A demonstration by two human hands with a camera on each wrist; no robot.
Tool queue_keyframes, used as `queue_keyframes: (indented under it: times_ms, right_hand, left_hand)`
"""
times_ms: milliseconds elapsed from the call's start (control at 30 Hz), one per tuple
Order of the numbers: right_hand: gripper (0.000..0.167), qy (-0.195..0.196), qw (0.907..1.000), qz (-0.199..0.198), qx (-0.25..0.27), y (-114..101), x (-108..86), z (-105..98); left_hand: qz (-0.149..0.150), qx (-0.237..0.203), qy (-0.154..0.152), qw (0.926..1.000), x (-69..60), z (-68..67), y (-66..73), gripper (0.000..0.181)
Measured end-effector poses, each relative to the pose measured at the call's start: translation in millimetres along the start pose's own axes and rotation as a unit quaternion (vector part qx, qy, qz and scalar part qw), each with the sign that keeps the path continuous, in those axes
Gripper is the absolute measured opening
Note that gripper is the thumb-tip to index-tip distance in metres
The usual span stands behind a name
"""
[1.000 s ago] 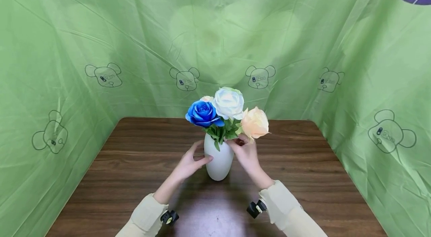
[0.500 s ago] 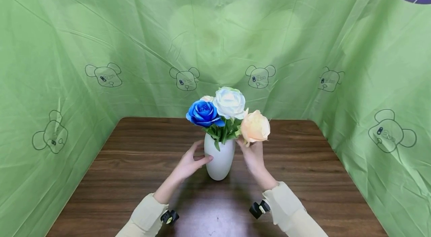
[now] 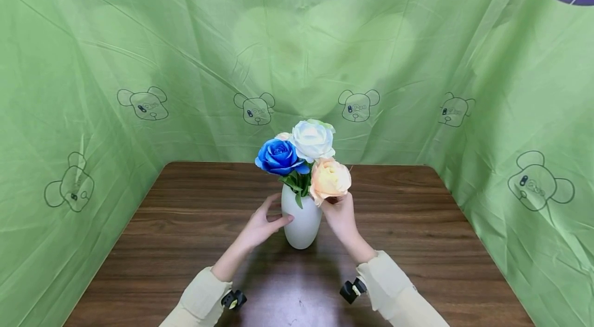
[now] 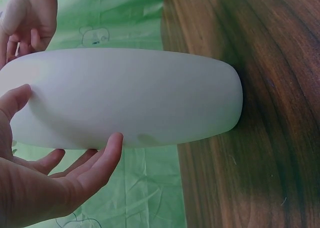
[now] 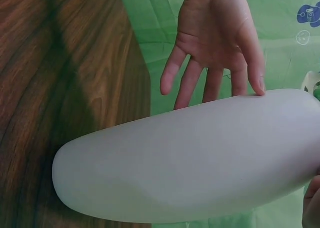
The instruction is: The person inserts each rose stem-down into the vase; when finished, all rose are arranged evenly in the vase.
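A white vase [image 3: 300, 228] stands upright on the table. My left hand [image 3: 260, 225] steadies its left side, thumb in front and fingers spread round behind; the left wrist view shows the thumb and fingers [image 4: 116, 143] along the white wall. In the vase are a blue rose [image 3: 279, 157], a pale blue-white rose [image 3: 313, 140], and a peach rose [image 3: 331, 179] leaning over the right rim. Behind the blue one, a pale bloom [image 3: 284, 136] is mostly hidden. My right hand [image 3: 341, 217] grips just under the peach rose; that bloom hides its fingertips and the stem.
The brown wooden table [image 3: 195, 244] spreads around the vase on every side. Green cloth [image 3: 199, 79] printed with bear heads hangs along the back and both sides. Black wrist cameras [image 3: 233, 299] sit at both cuffs.
My right hand drew back slightly to the right, then came in towards the vase. The peach rose dipped, then swung left over the rim. My left hand and the vase stayed put.
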State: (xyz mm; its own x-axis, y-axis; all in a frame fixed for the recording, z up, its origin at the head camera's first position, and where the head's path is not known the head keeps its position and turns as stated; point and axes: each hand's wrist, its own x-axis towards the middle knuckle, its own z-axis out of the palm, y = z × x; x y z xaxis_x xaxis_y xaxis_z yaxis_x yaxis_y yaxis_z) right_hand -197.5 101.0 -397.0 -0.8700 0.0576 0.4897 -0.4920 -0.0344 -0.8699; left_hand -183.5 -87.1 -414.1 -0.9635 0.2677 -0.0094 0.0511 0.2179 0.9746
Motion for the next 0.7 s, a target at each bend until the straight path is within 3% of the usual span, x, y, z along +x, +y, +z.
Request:
queue_keyframes:
  times_ms: [267, 567, 700]
  right_hand:
    - [0.021, -0.014, 0.9997, 0.017, -0.012, -15.0, -0.8, -0.7]
    - [0.024, -0.018, 0.9972, 0.023, -0.068, -7.6, -2.8, -17.2]
    - [0.023, -0.033, 0.9967, 0.033, -0.066, -1.5, -3.1, -31.9]
  left_hand:
    - [0.0, 0.002, 0.002, 1.0, 0.5, -0.2, -0.5, 0.061]
    - [0.001, -0.003, -0.001, 1.0, 0.4, -0.1, -2.4, 0.062]
    - [0.007, -0.002, -0.005, 1.0, -0.1, -1.3, -5.7, 0.062]
